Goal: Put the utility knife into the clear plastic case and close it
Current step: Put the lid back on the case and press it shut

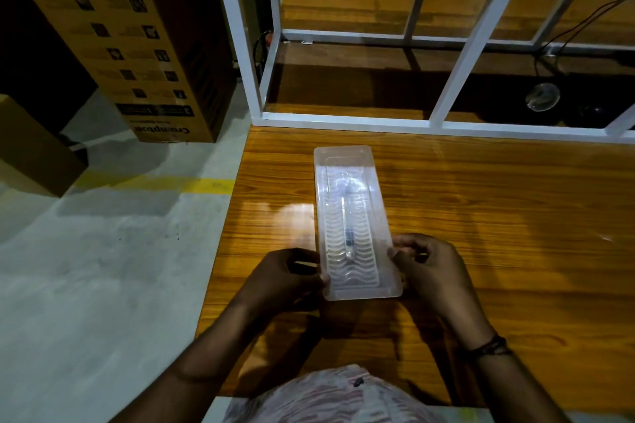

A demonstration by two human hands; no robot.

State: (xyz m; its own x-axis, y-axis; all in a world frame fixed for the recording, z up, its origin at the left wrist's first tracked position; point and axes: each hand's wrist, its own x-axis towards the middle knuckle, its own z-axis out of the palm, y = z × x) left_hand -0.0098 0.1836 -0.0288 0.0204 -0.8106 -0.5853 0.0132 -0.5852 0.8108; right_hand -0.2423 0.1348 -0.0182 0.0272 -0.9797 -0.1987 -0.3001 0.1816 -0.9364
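Note:
A long clear plastic case (354, 189) lies lengthwise on the wooden table (481, 209), its near end raised off the surface. Through its ribbed lid shows a slim utility knife (346, 227) with a dark slider, lying along the case's middle. My left hand (288, 276) pinches the near left edge of the case, and my right hand (429, 264) pinches the near right edge. The lid looks down over the knife; whether it is snapped tight I cannot tell.
A white metal shelf frame (343, 120) with wooden boards stands along the table's far edge, with cables and a round clear object (542, 97) inside. Tall cardboard boxes (137, 45) stand on the grey floor at left, beyond a yellow floor line (206, 185).

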